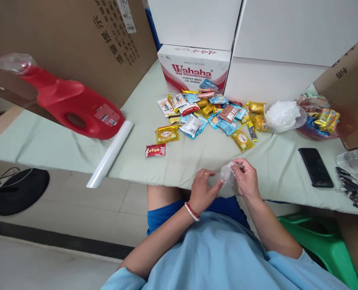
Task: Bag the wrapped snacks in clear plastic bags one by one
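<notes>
A thin, crumpled piece of clear plastic film (226, 172) is held just above the table's near edge. My right hand (246, 177) pinches its right side between thumb and fingers. On the other side, my left hand (202, 189) has its thumb against the film, with the fingers curved and apart from the thumb. Beyond both hands lies a loose pile of small wrapped snacks (194, 124). A red packet (155, 150) lies nearest on the left, and a yellow packet (242, 139) is just past my right hand.
A red jug (73, 106) with plastic over its top stands left, beside a white roll (111, 155). At right are a bowl of white plastic (283, 117), a reddish bowl of snacks (345, 125) and a black phone (315, 167). Boxes, including a Wahaha carton (194, 68), line the back.
</notes>
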A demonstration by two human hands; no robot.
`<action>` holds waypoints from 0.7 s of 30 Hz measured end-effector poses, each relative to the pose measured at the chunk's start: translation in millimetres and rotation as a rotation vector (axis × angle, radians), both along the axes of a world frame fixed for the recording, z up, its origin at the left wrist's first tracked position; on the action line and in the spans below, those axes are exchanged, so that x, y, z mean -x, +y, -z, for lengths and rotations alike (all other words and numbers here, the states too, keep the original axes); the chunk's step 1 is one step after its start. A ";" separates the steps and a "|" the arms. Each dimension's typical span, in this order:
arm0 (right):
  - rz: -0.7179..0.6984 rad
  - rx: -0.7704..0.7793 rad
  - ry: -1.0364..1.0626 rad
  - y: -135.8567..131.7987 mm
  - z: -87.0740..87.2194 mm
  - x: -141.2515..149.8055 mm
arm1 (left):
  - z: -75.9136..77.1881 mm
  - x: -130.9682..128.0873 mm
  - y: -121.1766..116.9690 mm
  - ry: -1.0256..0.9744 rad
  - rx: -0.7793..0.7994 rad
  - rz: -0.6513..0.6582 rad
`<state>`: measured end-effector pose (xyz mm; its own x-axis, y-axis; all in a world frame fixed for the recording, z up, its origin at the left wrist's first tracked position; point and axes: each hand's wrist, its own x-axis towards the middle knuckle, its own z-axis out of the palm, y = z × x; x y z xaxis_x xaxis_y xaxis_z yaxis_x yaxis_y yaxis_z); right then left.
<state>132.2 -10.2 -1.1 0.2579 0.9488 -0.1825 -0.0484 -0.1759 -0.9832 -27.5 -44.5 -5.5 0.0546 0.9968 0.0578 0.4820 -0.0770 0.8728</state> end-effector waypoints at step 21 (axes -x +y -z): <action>-0.374 0.114 -0.068 5.8 9.0 -47.0 | -3.9 48.1 33.7 -0.990 0.495 -0.197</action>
